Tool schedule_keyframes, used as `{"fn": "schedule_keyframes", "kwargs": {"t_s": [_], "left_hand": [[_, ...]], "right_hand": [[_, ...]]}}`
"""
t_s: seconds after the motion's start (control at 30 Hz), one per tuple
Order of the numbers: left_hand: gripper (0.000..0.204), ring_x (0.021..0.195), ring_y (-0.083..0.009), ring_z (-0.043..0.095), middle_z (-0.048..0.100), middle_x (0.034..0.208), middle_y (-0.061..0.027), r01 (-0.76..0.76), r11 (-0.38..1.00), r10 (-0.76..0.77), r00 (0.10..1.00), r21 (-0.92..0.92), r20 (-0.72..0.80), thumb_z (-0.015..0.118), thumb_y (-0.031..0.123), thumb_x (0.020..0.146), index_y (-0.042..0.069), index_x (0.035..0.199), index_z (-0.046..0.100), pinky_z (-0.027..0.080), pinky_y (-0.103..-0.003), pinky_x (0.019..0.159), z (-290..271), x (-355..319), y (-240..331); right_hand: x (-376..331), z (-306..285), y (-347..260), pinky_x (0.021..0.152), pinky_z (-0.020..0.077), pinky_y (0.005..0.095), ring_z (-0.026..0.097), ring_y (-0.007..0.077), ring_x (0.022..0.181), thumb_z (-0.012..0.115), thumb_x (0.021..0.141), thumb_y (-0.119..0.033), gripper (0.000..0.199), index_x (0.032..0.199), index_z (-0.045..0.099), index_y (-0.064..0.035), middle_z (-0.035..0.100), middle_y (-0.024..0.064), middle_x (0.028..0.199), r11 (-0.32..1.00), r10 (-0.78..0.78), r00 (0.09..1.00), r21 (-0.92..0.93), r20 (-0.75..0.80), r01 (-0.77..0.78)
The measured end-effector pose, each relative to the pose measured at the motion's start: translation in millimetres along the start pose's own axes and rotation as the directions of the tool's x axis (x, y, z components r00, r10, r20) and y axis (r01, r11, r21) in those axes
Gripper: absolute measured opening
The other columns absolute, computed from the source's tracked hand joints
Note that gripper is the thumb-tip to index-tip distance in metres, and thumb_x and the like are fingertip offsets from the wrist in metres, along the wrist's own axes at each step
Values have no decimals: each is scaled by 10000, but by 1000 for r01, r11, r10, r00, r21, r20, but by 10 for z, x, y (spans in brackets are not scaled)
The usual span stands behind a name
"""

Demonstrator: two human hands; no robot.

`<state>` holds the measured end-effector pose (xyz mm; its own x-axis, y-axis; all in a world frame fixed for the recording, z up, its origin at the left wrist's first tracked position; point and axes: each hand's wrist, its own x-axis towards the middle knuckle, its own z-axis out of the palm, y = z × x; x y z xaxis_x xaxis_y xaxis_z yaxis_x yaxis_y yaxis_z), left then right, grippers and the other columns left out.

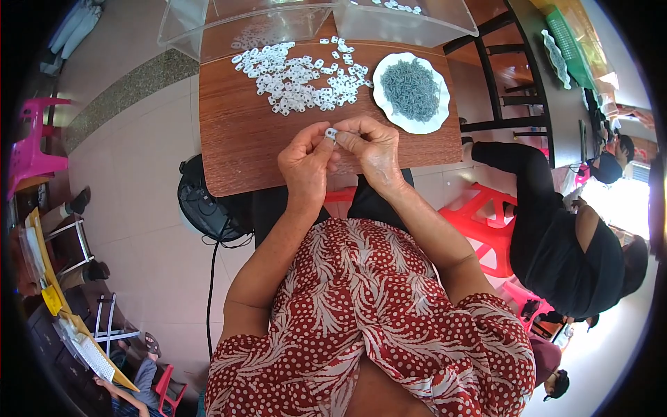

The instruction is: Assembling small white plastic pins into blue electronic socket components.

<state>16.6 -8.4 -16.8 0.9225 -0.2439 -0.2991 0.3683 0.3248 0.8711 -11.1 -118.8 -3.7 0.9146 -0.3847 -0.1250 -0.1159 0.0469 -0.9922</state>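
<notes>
Over the near part of the brown wooden table (236,153), my two hands meet. My left hand (306,163) is closed, pinching a small white plastic piece with dark holes (331,133) between thumb and fingers. From the other side my right hand (374,149) is closed too, its thumb and fingertips against that piece; whether they also hold something small is hidden. Beyond my hands lies a loose heap of similar white pieces (299,80). To its right a white scalloped plate (439,124) holds a pile of small grey screws (411,89).
Clear plastic bins (264,28) stand along the table's far edge. A black bag (205,201) with a cable is by the left table edge. Red stools (483,226) and a person in black (577,250) are at the right; other people sit farther off.
</notes>
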Motion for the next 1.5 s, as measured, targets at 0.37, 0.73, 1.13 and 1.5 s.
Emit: {"fn": "schedule_keyframes", "kwargs": {"t_s": [0.37, 0.73, 1.13, 1.5], "left_hand": [[185, 573, -66, 555, 646, 772, -77, -21, 996, 20, 1000, -85, -12, 574, -26, 815, -49, 996, 601, 427, -178, 453, 16, -22, 118], [167, 619, -72, 573, 645, 800, -67, 57, 989, -58, 998, -136, -7, 578, -24, 808, -42, 968, 623, 466, -184, 515, 32, -40, 263], [181, 672, -89, 586, 638, 842, -77, 64, 987, -56, 997, -150, 56, 573, -7, 825, -47, 999, 605, 473, -195, 573, 1, -42, 325], [211, 777, -55, 545, 621, 871, -37, -27, 994, 41, 991, -105, 129, 580, -22, 821, -36, 1029, 612, 431, -171, 689, -45, -43, 249]], "right_hand": [[-17, -74, 1, 592, 486, 201, 569, 67, 696, 607, 781, 70, 235, 1000, 575, -10, 582, 34, 830, 1000, 9, 981, 19, 192, -13], [3, -94, -67, 610, 422, 179, 465, 39, 698, 657, 733, 60, 254, 969, 606, -19, 495, -16, 806, 950, -187, 971, -223, 152, 218], [0, -73, -157, 633, 434, 219, 510, 98, 724, 686, 689, 50, 296, 969, 605, -4, 545, 32, 842, 847, -359, 909, -335, 210, 412], [-44, -62, -178, 588, 398, 199, 460, 73, 674, 678, 673, 67, 296, 954, 619, -6, 508, 2, 778, 843, -379, 915, -357, 135, 402]]}}
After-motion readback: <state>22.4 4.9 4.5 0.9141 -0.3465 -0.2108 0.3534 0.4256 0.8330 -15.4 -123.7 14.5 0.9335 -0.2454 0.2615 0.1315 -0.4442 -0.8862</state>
